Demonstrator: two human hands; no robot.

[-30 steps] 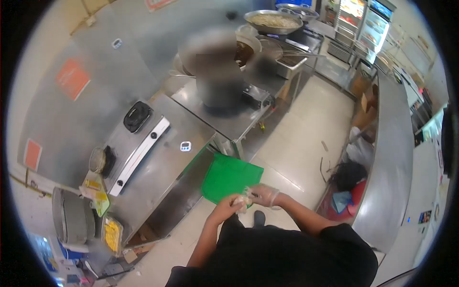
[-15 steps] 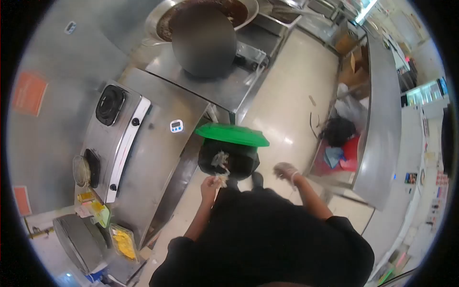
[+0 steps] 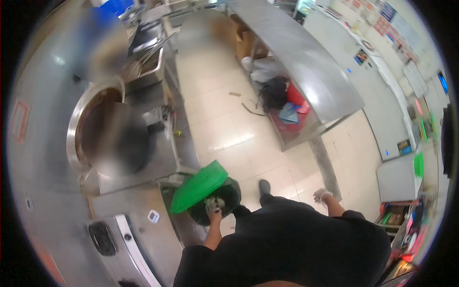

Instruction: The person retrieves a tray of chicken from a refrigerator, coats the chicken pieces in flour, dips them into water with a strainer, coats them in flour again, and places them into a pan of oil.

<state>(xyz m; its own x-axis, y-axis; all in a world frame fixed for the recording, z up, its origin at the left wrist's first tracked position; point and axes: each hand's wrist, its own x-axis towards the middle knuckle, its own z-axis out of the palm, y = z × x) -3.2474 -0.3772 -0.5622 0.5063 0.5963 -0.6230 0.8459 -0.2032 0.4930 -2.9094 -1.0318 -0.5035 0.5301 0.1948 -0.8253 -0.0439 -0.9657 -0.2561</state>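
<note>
My left hand (image 3: 213,212) reaches over the black-lined bin (image 3: 232,195), just beside its tilted green lid (image 3: 200,187). Pale crumpled material (image 3: 219,202) shows at the fingertips, and whether my fingers hold any of it is unclear. Out to the right, over the floor, my right hand (image 3: 323,195) is in a clear glove, with its fingers apart and nothing in them.
A steel counter with a white timer (image 3: 153,216) and a stove (image 3: 129,246) lies at the lower left. Beyond it is a large metal pan (image 3: 76,126), partly behind a blurred patch. A steel table (image 3: 306,62) stands at the upper right, red container (image 3: 297,98) beneath.
The view has swung right. My hands, together at first, have parted: the left has moved over the bin, the right out to the side. The green lid, first lying over the bin, is now tilted up.
</note>
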